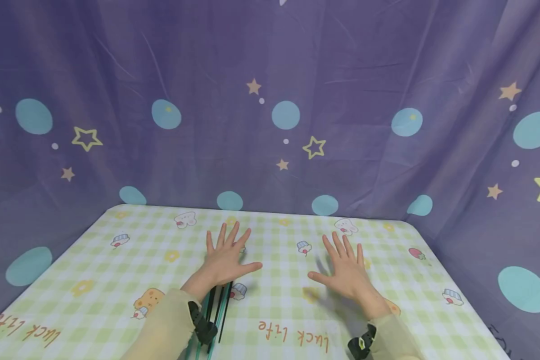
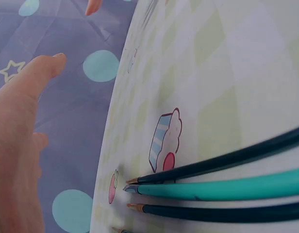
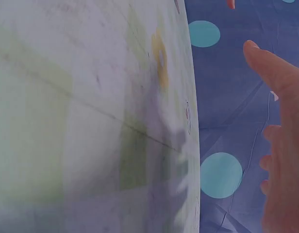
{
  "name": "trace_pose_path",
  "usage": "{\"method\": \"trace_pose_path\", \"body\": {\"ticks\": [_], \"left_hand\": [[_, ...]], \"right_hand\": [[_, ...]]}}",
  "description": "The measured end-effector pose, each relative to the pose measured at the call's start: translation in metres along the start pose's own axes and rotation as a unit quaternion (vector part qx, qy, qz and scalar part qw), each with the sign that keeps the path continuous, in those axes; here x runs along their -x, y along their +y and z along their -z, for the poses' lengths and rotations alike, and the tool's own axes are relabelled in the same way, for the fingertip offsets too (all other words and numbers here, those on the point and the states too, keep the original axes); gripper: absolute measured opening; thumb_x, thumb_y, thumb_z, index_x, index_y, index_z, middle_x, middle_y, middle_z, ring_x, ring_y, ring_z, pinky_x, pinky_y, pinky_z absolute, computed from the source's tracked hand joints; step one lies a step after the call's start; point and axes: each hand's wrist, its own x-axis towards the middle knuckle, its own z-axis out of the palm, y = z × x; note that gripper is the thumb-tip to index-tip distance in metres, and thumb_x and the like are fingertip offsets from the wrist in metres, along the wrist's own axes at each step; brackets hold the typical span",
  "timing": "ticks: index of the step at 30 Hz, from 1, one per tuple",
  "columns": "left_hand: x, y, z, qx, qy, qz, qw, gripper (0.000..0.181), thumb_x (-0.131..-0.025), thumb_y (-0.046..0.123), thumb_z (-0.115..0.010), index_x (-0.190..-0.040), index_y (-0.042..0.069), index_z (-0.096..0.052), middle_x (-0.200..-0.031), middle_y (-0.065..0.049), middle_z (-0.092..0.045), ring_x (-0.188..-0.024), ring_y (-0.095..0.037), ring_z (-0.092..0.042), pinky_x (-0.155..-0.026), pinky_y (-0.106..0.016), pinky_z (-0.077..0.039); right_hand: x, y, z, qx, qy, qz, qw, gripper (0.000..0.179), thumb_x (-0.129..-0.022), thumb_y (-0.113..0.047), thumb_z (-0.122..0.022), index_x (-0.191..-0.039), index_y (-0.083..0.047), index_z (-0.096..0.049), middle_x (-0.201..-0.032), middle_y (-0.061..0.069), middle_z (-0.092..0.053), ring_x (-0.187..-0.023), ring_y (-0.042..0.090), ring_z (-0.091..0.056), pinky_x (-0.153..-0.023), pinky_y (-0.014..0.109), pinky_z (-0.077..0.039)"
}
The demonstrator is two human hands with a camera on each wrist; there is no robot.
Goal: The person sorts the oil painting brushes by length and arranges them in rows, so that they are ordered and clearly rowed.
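My left hand (image 1: 225, 262) is held over the tablecloth with its fingers spread, and it holds nothing. Beneath its wrist lie several slender black and teal rods; they run toward the near table edge, partly hidden by the forearm and wrist strap. Up close in the left wrist view, a teal rod (image 2: 222, 190) lies between two dark rods, one of them the lower dark rod (image 2: 227, 213). Their narrow tips look brownish or metallic; the exact kind I cannot tell. My right hand (image 1: 345, 272) is likewise spread, with nothing in it, casting a shadow on the cloth.
A green-and-white checked tablecloth (image 1: 279, 295) with printed cupcakes, flowers and lettering covers the table. Behind and beside it hangs a purple curtain (image 1: 234, 160) with stars and teal dots. Dark straps go round both wrists, such as the right wrist strap (image 1: 362, 343).
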Motion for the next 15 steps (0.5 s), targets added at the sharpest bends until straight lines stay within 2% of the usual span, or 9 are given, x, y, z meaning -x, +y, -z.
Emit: {"method": "trace_pose_path", "body": {"ticks": [15], "left_hand": [[0.008, -0.008, 0.002, 0.004, 0.021, 0.006, 0.9998, 0.089, -0.074, 0.075, -0.043, -0.144, 0.024, -0.026, -0.153, -0.006, -0.004, -0.138, -0.034, 0.010, -0.101, -0.063, 0.014]], "right_hand": [[0.003, -0.012, -0.004, -0.013, 0.008, 0.013, 0.9998, 0.095, -0.071, -0.071, -0.052, -0.146, -0.020, -0.022, -0.151, 0.008, -0.014, -0.139, 0.033, -0.007, -0.107, 0.059, 0.006]]}}
